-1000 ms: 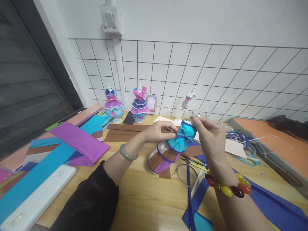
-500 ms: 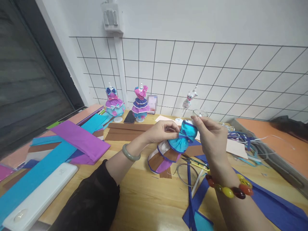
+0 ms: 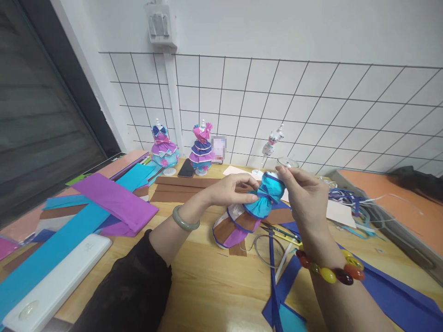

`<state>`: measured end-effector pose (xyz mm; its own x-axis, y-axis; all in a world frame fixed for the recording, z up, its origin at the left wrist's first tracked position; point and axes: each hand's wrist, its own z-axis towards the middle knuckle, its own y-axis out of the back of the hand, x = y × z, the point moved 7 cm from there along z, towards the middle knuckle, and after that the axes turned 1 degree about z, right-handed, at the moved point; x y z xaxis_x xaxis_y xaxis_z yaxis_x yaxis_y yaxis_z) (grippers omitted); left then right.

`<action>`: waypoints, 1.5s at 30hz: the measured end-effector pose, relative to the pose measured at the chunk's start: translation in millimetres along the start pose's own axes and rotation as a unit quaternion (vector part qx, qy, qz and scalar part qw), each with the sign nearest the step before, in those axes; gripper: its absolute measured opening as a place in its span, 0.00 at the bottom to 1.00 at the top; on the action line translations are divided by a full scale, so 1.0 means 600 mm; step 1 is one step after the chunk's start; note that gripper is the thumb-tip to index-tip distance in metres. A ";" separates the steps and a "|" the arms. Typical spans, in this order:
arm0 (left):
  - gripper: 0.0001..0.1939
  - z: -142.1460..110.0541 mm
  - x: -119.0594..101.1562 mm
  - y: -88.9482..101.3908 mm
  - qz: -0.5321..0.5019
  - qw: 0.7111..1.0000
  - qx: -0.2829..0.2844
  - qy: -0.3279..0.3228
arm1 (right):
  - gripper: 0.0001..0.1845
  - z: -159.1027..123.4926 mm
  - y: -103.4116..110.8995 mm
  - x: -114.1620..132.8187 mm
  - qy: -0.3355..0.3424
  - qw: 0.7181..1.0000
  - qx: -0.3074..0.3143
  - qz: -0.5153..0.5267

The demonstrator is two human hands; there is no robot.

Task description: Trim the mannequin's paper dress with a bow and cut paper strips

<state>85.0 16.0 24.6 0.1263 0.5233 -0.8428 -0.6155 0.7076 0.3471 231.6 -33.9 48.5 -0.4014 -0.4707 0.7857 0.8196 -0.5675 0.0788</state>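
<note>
A miniature dress form [image 3: 242,216] leans tilted above the table, its top toward the right. Its dress has a bright blue bodice, a skirt of brown, white and purple panels, and dark blue edging. A dark blue bow [image 3: 266,196] sits at the waist. My right hand [image 3: 308,193] pinches the form near its neck, covering part of the top. From the left, my left hand [image 3: 231,189] curls around the waist, thumb on the dress beside the bow; some of its fingertips are behind the dress.
Two dressed forms [image 3: 165,152] [image 3: 201,152] and a bare form [image 3: 272,145] stand along the wall. Scissors [image 3: 282,230], a wire ring [image 3: 266,251] and blue strips [image 3: 287,281] lie at right. Folded purple cloth [image 3: 117,203] and a white device [image 3: 58,281] are at left.
My left thumb has straightened and moved down against the dress by the bow, widening the gap to the index finger. My right hand keeps its pinch, nearly still.
</note>
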 end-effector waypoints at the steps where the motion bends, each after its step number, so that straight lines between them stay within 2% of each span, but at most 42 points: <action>1: 0.12 0.001 -0.001 0.000 0.004 1.000 -0.008 -0.001 | 0.13 0.000 0.000 0.001 0.001 1.000 0.001 -0.005; 6: 0.13 0.003 -0.008 0.003 0.077 0.995 -0.061 -0.014 | 0.14 -0.001 0.002 0.004 0.001 1.000 -0.003 -0.021; 10: 0.16 0.001 -0.013 0.002 0.127 0.989 -0.068 -0.013 | 0.13 -0.001 0.003 0.003 -0.002 1.000 -0.008 -0.015; 22: 0.11 0.000 -0.024 -0.002 0.158 0.982 -0.104 -0.010 | 0.14 -0.001 0.006 0.001 0.003 0.999 -0.016 -0.036; 26: 0.11 0.001 -0.017 0.001 0.114 0.989 -0.098 -0.011 | 0.14 0.001 0.006 -0.003 0.002 0.999 -0.014 -0.033; 32: 0.13 0.003 0.027 0.006 -0.022 0.999 -0.032 0.036 | 0.13 0.005 0.009 -0.008 -0.010 0.999 -0.026 -0.023; 39: 0.10 0.008 0.047 0.013 -0.130 0.988 -0.055 0.064 | 0.13 0.003 0.008 -0.012 -0.012 1.000 -0.023 -0.017; 45: 0.14 0.011 0.052 0.006 -0.169 0.980 -0.072 0.070 | 0.14 0.002 0.005 -0.008 -0.014 0.999 -0.017 -0.028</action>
<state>92.2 37.8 2.4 0.2402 0.1923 -0.9515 -0.6612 0.7500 -0.0153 236.1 -32.7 45.7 -0.4349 -0.4186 0.7973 0.7810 -0.6160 0.1026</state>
